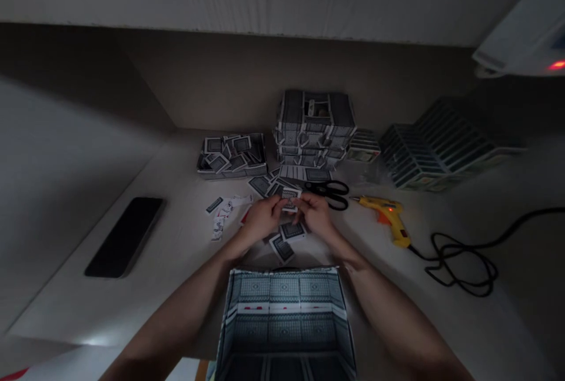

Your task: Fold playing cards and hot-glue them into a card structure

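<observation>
Between my two hands is a small patterned playing card (291,197), pale at its edges. The fingers of my left hand (265,214) pinch its left side, and my right hand (315,211) grips its right side. Loose playing cards (282,248) lie on the table just below my hands, and more are spread behind them. Black-handled scissors (336,194) rest right behind my right hand. Nearest to me stands an open box made of playing cards (286,298), between my forearms. Whether the held piece is one card or several, I cannot tell.
A tray of cut cards (232,158) stands at the back left, beside a stacked card-built structure (315,128). Rows of stacked cards (432,145) are at the right. A yellow glue gun (388,216) trails a black cord (463,251). A phone (126,238) lies left, near card scraps (223,213).
</observation>
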Available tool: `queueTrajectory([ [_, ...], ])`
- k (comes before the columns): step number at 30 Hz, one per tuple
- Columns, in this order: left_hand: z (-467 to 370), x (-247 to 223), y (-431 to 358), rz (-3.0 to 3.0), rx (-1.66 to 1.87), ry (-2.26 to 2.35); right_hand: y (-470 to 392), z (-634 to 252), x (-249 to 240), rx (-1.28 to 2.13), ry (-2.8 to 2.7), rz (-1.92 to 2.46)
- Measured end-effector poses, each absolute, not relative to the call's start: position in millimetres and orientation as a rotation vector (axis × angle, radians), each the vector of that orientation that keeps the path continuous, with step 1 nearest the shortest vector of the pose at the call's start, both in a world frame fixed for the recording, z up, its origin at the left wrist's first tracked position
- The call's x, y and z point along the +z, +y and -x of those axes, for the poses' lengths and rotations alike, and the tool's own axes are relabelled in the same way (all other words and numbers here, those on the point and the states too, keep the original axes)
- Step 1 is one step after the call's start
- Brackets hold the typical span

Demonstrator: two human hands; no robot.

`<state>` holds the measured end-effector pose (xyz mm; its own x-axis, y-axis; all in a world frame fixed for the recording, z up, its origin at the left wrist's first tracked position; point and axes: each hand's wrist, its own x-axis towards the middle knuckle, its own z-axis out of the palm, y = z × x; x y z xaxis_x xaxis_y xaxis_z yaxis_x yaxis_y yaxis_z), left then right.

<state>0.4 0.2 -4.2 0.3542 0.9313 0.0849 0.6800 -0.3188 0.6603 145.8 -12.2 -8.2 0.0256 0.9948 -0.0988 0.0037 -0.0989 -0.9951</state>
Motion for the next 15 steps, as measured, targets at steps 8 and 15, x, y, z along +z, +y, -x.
queueTrajectory([
  [8,-1.1,-9.0,-3.8,-2.082,0.747,1.407,-9.4,-145.3,-10.5,1.268,-1.152,1.278],
  [15,-3.3,-10.8,-4.2,-2.234,0.799,1.415,-11.7,-142.5,-7.5,1.233,-1.153,1.299],
])
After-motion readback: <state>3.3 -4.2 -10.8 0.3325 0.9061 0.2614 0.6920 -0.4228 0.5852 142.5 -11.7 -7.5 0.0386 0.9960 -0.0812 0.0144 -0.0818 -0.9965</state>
